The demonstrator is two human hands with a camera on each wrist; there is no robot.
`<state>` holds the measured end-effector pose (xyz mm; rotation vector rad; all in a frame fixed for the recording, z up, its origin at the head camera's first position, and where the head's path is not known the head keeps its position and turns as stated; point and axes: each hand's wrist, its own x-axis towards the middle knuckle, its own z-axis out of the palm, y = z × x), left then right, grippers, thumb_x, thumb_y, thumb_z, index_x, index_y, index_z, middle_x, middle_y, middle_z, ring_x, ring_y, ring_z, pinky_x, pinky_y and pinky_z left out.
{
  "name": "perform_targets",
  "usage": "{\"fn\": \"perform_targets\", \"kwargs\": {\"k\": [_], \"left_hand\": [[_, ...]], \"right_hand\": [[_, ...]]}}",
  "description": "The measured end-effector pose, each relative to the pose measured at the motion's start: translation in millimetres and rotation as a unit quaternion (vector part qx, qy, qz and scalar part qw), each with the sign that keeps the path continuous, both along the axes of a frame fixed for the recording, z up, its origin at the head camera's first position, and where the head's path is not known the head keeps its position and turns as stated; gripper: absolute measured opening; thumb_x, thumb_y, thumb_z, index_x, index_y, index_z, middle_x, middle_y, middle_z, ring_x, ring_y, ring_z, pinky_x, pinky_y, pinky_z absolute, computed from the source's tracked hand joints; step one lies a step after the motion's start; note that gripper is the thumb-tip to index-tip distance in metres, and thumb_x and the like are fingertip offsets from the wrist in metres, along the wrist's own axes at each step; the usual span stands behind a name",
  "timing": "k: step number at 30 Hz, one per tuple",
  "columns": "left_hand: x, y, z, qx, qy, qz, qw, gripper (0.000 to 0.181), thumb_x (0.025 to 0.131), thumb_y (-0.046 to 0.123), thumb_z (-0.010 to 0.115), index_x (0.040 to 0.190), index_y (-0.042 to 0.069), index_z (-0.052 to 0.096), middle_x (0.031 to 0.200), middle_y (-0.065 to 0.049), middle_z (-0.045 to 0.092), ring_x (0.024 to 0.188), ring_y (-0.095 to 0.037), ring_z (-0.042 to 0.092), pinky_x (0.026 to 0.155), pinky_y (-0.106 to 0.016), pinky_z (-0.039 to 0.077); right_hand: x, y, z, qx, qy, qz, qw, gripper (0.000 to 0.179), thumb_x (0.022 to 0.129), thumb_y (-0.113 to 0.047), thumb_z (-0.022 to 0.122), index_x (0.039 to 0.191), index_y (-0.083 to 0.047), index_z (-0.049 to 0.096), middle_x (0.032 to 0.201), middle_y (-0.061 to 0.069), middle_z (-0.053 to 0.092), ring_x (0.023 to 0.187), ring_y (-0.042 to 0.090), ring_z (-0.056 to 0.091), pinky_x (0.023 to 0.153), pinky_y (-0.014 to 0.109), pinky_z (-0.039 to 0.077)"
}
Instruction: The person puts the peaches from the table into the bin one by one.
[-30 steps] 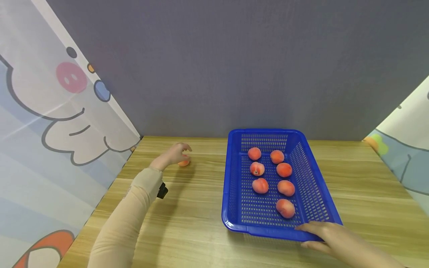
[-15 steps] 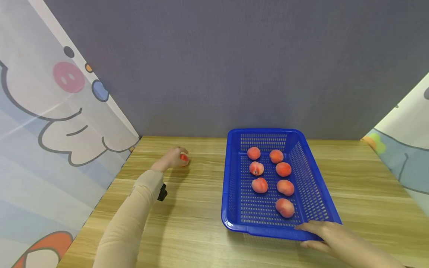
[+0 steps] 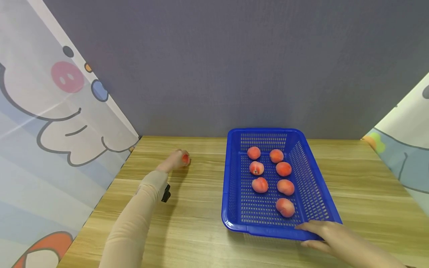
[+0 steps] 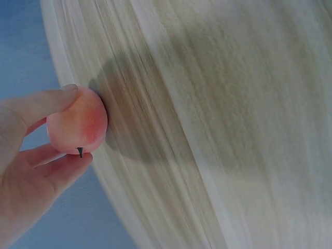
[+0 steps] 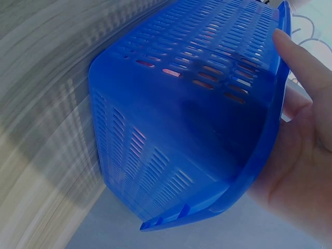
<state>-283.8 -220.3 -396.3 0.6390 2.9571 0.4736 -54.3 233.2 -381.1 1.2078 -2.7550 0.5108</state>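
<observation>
My left hand [image 3: 172, 161] pinches a red and yellow peach [image 3: 186, 159] at the back left of the table. In the left wrist view, the thumb and fingers hold that peach from two sides, its short dark stem showing. Whether it touches the wood is hard to tell. A blue slotted plastic basket [image 3: 231, 208] stands to the right, with several peaches [image 3: 259, 185] in two rows on its floor. My right hand [image 3: 330, 236] grips the basket's rim at the near right corner, thumb on the outside in the head view.
The wooden table [image 3: 197, 208] ends at a grey wall panel [image 3: 214, 74] behind. A cartoon-printed sheet [image 3: 67, 149] lines the left side, and another printed sheet [image 3: 407, 149] the right. A small black device [image 3: 166, 193] sits on the left wrist.
My left hand's fingers have come in around the peach, and the left forearm has moved slightly right. The right hand and the basket have stayed in place.
</observation>
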Motion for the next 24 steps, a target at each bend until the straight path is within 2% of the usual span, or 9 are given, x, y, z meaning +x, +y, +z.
{"fn": "perform_targets", "kwargs": {"k": [8, 11, 12, 15, 18, 19, 24], "left_hand": [[-3.2, -0.2, -0.7, 0.014, -0.036, 0.017, 0.9991, 0.030, 0.079, 0.003, 0.059, 0.107, -0.007, 0.057, 0.096, -0.017, 0.059, 0.088, -0.028, 0.054, 0.078, -0.037, 0.045], [-7.1, -2.2, -4.4, 0.016, -0.037, 0.017, 0.9990, 0.028, 0.080, 0.008, 0.060, 0.106, -0.004, 0.059, 0.095, -0.014, 0.060, 0.088, -0.027, 0.054, 0.078, -0.037, 0.045], [-9.8, -4.7, -8.2, 0.020, -0.019, 0.003, 0.9996, 0.027, 0.081, 0.013, 0.061, 0.102, -0.003, 0.061, 0.092, -0.013, 0.060, 0.084, -0.025, 0.054, 0.074, -0.034, 0.045], [-12.3, -7.6, -10.7, 0.014, -0.017, -0.001, 0.9998, 0.027, 0.080, 0.016, 0.061, 0.101, -0.001, 0.061, 0.091, -0.012, 0.059, 0.083, -0.024, 0.054, 0.072, -0.033, 0.045], [-10.5, -8.4, -8.7, 0.022, -0.017, 0.000, 0.9996, 0.026, 0.079, 0.011, 0.061, 0.101, -0.003, 0.061, 0.091, -0.014, 0.060, 0.082, -0.025, 0.055, 0.072, -0.034, 0.046], [-8.0, -7.0, -5.0, 0.018, -0.029, 0.010, 0.9994, 0.028, 0.078, 0.007, 0.060, 0.103, -0.005, 0.060, 0.094, -0.016, 0.061, 0.086, -0.027, 0.056, 0.075, -0.038, 0.046], [-3.2, -5.4, 6.1, 0.023, -0.015, 0.007, 0.9996, 0.033, 0.078, 0.004, 0.058, 0.108, -0.009, 0.057, 0.097, -0.019, 0.061, 0.087, -0.029, 0.056, 0.077, -0.039, 0.046]], "right_hand": [[0.1, 1.0, 1.7, 0.003, -0.017, 0.000, 0.9998, 0.025, 0.078, -0.028, 0.064, 0.098, -0.012, 0.063, 0.087, -0.007, 0.064, 0.078, 0.004, 0.059, 0.059, 0.026, 0.049], [0.2, 1.1, 2.1, 0.005, -0.021, -0.001, 0.9998, 0.025, 0.079, -0.028, 0.064, 0.098, -0.013, 0.063, 0.087, -0.007, 0.064, 0.079, 0.004, 0.059, 0.059, 0.026, 0.049], [0.2, 1.3, 2.1, 0.006, -0.023, -0.001, 0.9997, 0.025, 0.079, -0.028, 0.064, 0.099, -0.013, 0.063, 0.088, -0.007, 0.064, 0.079, 0.004, 0.059, 0.059, 0.026, 0.049], [0.4, 1.0, 2.1, 0.006, -0.020, -0.001, 0.9998, 0.025, 0.079, -0.028, 0.064, 0.098, -0.013, 0.063, 0.087, -0.007, 0.064, 0.078, 0.004, 0.059, 0.059, 0.026, 0.049], [0.3, 0.3, 2.0, 0.008, -0.015, -0.002, 0.9999, 0.025, 0.079, -0.028, 0.064, 0.098, -0.013, 0.063, 0.086, -0.007, 0.064, 0.077, 0.004, 0.059, 0.058, 0.026, 0.049], [0.4, 0.0, 1.9, 0.008, -0.010, -0.003, 0.9999, 0.025, 0.078, -0.029, 0.064, 0.098, -0.013, 0.063, 0.086, -0.007, 0.064, 0.076, 0.005, 0.059, 0.058, 0.026, 0.049], [0.4, -0.3, 1.9, 0.006, -0.009, -0.002, 0.9999, 0.025, 0.078, -0.028, 0.064, 0.097, -0.013, 0.063, 0.086, -0.008, 0.064, 0.076, 0.005, 0.060, 0.058, 0.026, 0.049]]}}
